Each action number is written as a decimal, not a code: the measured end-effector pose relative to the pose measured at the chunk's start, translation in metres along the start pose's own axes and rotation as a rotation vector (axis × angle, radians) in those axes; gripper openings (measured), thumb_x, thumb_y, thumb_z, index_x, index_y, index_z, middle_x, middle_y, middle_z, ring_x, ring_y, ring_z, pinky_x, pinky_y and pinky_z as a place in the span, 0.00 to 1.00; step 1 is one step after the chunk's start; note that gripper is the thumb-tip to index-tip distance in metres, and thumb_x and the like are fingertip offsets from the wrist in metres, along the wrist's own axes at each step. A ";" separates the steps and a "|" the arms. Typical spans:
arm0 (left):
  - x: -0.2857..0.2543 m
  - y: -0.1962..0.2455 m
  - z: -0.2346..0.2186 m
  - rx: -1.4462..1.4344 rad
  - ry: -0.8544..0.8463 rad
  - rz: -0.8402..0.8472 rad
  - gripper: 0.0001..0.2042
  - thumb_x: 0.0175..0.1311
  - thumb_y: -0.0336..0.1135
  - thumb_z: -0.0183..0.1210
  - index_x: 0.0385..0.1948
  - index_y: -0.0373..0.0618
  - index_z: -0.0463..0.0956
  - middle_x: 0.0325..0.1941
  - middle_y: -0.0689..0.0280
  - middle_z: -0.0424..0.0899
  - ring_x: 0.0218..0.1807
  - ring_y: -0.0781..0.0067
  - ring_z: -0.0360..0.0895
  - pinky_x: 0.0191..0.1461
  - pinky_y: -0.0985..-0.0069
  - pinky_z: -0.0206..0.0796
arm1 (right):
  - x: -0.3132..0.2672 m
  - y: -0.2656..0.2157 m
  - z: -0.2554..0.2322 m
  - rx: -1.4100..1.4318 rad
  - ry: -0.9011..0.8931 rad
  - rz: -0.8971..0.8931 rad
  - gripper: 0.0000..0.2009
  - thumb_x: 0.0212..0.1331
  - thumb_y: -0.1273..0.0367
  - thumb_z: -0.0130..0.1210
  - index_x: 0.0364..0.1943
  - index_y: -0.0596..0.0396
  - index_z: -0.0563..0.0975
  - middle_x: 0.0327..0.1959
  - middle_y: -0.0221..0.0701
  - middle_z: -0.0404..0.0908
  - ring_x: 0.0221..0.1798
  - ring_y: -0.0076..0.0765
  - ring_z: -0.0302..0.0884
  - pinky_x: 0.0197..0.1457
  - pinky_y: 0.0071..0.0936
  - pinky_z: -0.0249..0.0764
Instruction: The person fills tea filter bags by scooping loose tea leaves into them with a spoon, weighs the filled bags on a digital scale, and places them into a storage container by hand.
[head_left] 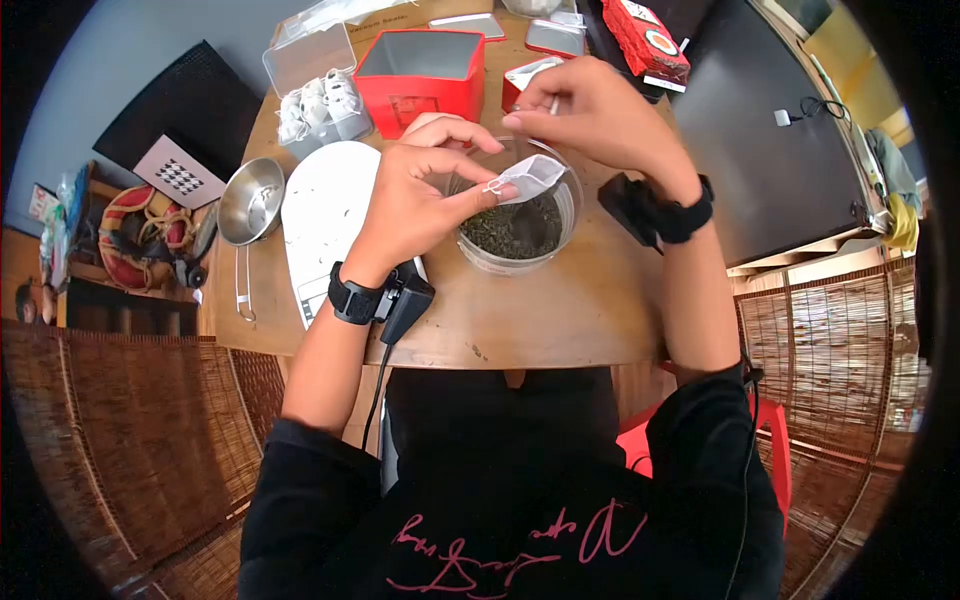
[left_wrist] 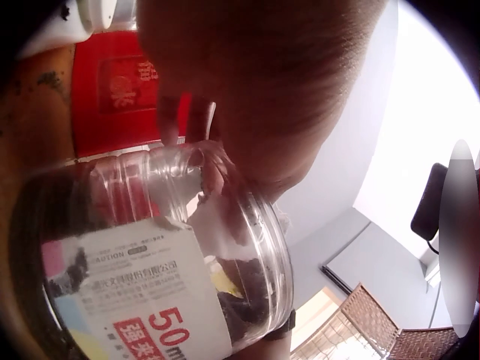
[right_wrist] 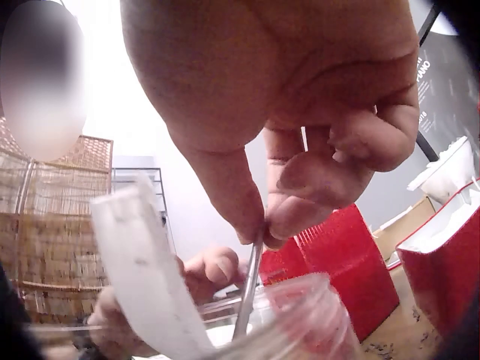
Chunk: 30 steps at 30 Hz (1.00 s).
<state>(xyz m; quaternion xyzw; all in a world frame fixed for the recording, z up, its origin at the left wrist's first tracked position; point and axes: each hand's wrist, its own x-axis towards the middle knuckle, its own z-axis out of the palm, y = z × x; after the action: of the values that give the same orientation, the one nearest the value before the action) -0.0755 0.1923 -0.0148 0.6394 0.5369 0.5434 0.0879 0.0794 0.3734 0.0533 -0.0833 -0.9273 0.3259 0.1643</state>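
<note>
My left hand (head_left: 420,190) pinches a small white drawstring bag (head_left: 533,177) between thumb and fingers, over the rim of a clear plastic jar (head_left: 500,266). Dried green leaves (head_left: 488,235) lie in the jar. With thumb and fingertips my right hand (head_left: 612,118) pinches a thin metal handle (right_wrist: 249,296), which slants down toward the jar in the right wrist view. Its lower end is hidden there. A printed label (left_wrist: 150,292) covers the jar's side in the left wrist view.
Left of the jar lies a white scale (head_left: 325,215), with a metal cup (head_left: 236,222) beyond it. Behind stand a large red tin (head_left: 425,95), a plastic box (head_left: 350,128) of white bags and a smaller red tin (head_left: 509,95). A red packet (head_left: 640,40) lies at the back right.
</note>
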 end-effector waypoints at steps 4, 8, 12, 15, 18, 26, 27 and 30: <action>-0.001 0.001 -0.002 0.013 0.048 -0.045 0.07 0.50 0.26 0.76 0.31 0.44 0.91 0.45 0.66 0.86 0.48 0.71 0.80 0.55 0.73 0.70 | -0.019 -0.012 -0.017 0.136 0.159 0.048 0.12 0.65 0.66 0.67 0.33 0.64 0.83 0.26 0.26 0.84 0.27 0.15 0.75 0.31 0.18 0.71; -0.002 -0.003 0.000 0.082 0.098 -0.022 0.06 0.51 0.27 0.76 0.31 0.43 0.91 0.43 0.67 0.87 0.46 0.73 0.80 0.52 0.74 0.70 | -0.045 -0.020 -0.010 0.090 0.352 0.042 0.11 0.63 0.67 0.68 0.33 0.64 0.84 0.24 0.25 0.83 0.26 0.12 0.73 0.29 0.18 0.68; -0.002 -0.004 0.001 0.168 0.158 -0.002 0.06 0.52 0.27 0.76 0.30 0.42 0.91 0.41 0.67 0.88 0.45 0.73 0.81 0.52 0.73 0.71 | -0.073 -0.037 0.006 -0.100 0.361 0.105 0.09 0.62 0.67 0.68 0.34 0.61 0.85 0.23 0.26 0.84 0.23 0.13 0.70 0.27 0.20 0.65; -0.002 -0.002 0.003 0.160 0.171 -0.010 0.06 0.52 0.28 0.76 0.30 0.42 0.90 0.40 0.66 0.88 0.44 0.73 0.81 0.52 0.73 0.71 | -0.086 -0.038 0.014 -0.090 0.343 0.212 0.09 0.63 0.67 0.67 0.34 0.61 0.86 0.20 0.24 0.80 0.22 0.12 0.68 0.26 0.20 0.62; -0.002 -0.005 0.004 0.139 0.184 -0.027 0.06 0.51 0.29 0.77 0.29 0.42 0.90 0.39 0.66 0.88 0.43 0.70 0.82 0.50 0.72 0.72 | -0.094 -0.030 0.025 0.219 0.313 0.308 0.11 0.66 0.66 0.67 0.32 0.62 0.84 0.20 0.20 0.79 0.23 0.10 0.67 0.25 0.19 0.57; -0.003 -0.004 0.005 0.112 0.182 -0.041 0.05 0.54 0.28 0.76 0.29 0.40 0.89 0.40 0.65 0.88 0.43 0.73 0.82 0.50 0.74 0.73 | -0.103 -0.018 0.028 0.522 0.342 0.474 0.12 0.68 0.62 0.66 0.28 0.53 0.83 0.22 0.20 0.81 0.22 0.08 0.64 0.25 0.14 0.56; -0.003 -0.004 0.005 0.130 0.181 -0.038 0.05 0.54 0.28 0.76 0.30 0.40 0.89 0.40 0.65 0.88 0.44 0.73 0.82 0.50 0.74 0.73 | -0.105 -0.014 0.029 0.544 0.363 0.460 0.12 0.68 0.61 0.66 0.28 0.52 0.83 0.22 0.21 0.82 0.22 0.08 0.64 0.25 0.14 0.55; -0.004 -0.005 0.005 0.124 0.181 -0.044 0.06 0.54 0.28 0.76 0.31 0.39 0.89 0.40 0.64 0.88 0.44 0.73 0.82 0.51 0.75 0.73 | -0.107 -0.009 0.027 0.626 0.412 0.493 0.13 0.68 0.62 0.65 0.27 0.52 0.82 0.22 0.21 0.81 0.21 0.10 0.64 0.25 0.14 0.54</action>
<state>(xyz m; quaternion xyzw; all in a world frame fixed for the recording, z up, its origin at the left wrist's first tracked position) -0.0736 0.1940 -0.0230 0.5800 0.5890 0.5626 0.0112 0.1693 0.3223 0.0125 -0.3110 -0.6845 0.5968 0.2802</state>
